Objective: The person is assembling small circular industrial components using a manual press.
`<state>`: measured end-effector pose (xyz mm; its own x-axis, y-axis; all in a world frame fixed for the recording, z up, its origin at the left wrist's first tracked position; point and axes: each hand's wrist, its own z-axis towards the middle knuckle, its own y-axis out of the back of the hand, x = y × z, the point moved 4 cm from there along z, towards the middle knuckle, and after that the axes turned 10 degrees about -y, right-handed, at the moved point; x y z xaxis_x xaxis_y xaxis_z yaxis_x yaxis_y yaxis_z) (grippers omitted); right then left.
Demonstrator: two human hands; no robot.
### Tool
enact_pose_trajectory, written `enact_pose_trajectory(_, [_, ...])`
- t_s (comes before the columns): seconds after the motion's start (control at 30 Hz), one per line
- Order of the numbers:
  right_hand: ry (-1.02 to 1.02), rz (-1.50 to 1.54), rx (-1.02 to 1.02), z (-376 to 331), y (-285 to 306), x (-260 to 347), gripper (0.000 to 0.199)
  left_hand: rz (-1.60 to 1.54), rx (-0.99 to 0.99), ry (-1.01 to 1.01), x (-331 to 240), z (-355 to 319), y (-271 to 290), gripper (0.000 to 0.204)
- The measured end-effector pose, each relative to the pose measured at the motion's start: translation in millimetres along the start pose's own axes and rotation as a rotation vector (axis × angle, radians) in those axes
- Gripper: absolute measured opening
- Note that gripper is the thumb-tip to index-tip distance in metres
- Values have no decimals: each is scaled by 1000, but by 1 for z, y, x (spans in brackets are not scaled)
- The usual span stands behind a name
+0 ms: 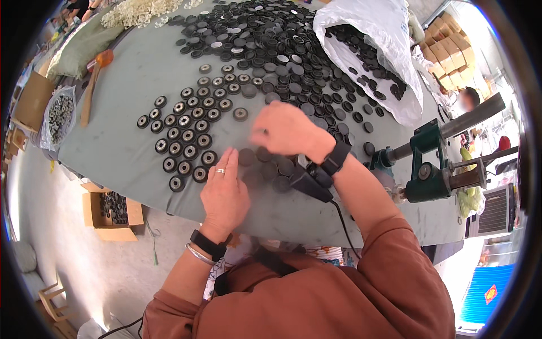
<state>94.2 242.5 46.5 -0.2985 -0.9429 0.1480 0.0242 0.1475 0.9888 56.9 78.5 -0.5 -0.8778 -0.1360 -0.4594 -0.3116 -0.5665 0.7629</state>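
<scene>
My left hand [227,189] lies over the table with its fingers stretched out together, a ring on one. Its fingertips are beside several small black wheels with metal centres [188,135], laid out in loose rows. To its right, my right hand [293,129] hovers with curled fingers, a little blurred; whatever they may pinch is hidden. Below that hand lie several plain black round caps [269,169]. One single wheel [240,114] sits between the rows and my right hand. A large spread of black caps [271,37] covers the far part of the table.
A white plastic bag [367,20] spills black caps at the far right. A green hand press [427,164] stands at the right edge. On the left are a wooden-handled mallet [93,85] and a bag of metal parts [59,116]. A cardboard box [113,212] sits on the floor.
</scene>
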Motion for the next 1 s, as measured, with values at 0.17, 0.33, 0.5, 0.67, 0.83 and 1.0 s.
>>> enact_pose_trajectory(0.17, [-232,44,-130,36,-20,-23,24,-18,55,4,-3,3,-1,51])
enact_pose_trajectory(0.33, [-216,-73,-247,48,-21,-12,24,-3,67,18,-2,4,-2,49])
enact_pose_trajectory(0.5, [-178,-186,-388,54,-11,-40,23,-26,30,19,-4,5,1,46])
enact_pose_trajectory(0.67, [-83,-347,-14,10,-4,-7,10,-48,20,32,2,1,0,45])
enact_pose_trajectory(0.83, [-371,21,-418,-16,21,-75,25,-71,-1,10,-3,3,2,44])
enact_pose_trajectory(1.0, [-441,-14,-292,16,-3,-85,36,-54,-21,8,-2,3,0,43])
